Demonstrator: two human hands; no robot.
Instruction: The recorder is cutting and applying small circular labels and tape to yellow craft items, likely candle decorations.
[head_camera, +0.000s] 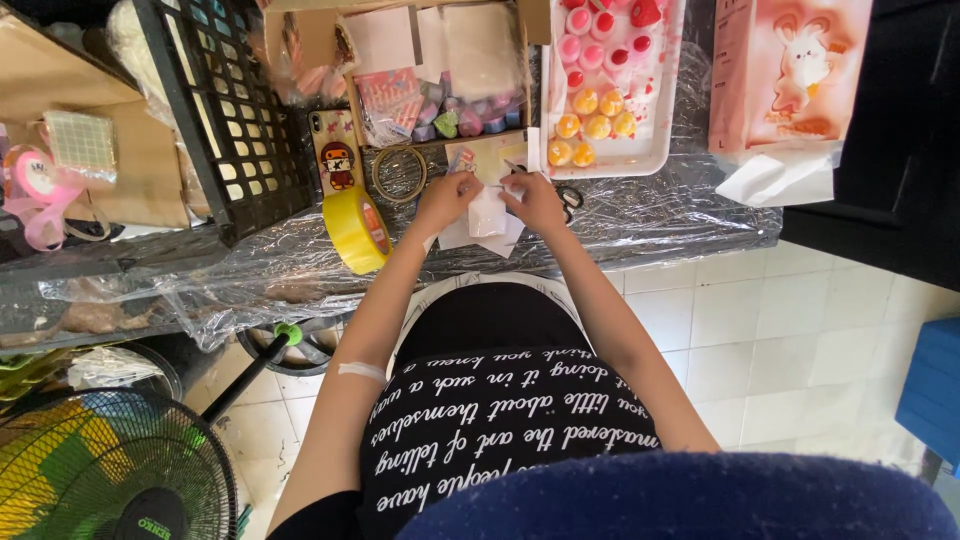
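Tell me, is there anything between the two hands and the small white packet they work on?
Nothing visible stands between them. The left hand and the right hand both already touch the small white packet from either side. The yellow tape roll lies to the left, apart from them.

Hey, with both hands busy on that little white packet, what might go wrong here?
The yellow tape roll stands on edge near the table's front edge, beside the left hand; a nudge from that forearm might roll it off. The scissors lie partly hidden right behind the right hand, so a blind reach could meet the blades. The white packet is pinched only by fingertips and may slip.
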